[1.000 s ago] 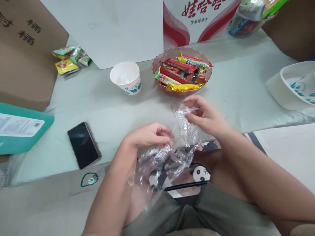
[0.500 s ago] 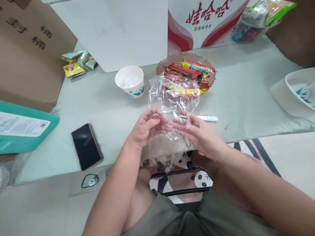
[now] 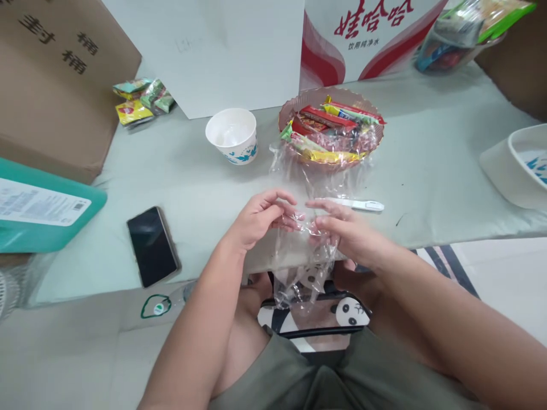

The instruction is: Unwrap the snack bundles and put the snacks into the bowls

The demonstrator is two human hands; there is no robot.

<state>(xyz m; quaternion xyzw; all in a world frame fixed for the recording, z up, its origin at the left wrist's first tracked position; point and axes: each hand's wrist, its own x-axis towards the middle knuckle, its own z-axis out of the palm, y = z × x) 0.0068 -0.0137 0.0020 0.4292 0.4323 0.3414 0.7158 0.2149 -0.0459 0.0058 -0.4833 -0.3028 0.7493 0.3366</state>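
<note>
Right hand [image 3: 352, 232] at clear plastic [image 3: 294, 287], grip unclear, white tool [image 3: 368, 205] partly behind.

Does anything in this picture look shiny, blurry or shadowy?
In the head view, white glints streak the clear plastic film, making its edges hard to follow; in the same view, the left hand and right hand look slightly soft; also there, the smartphone screen is dark without strong glare, and faint shadow lies near the paper cup.

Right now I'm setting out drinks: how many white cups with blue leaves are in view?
1 for certain: the white cup, left of the snack bowl. The blue pattern inside the white tub at the right edge may be another, partly hidden.
</note>
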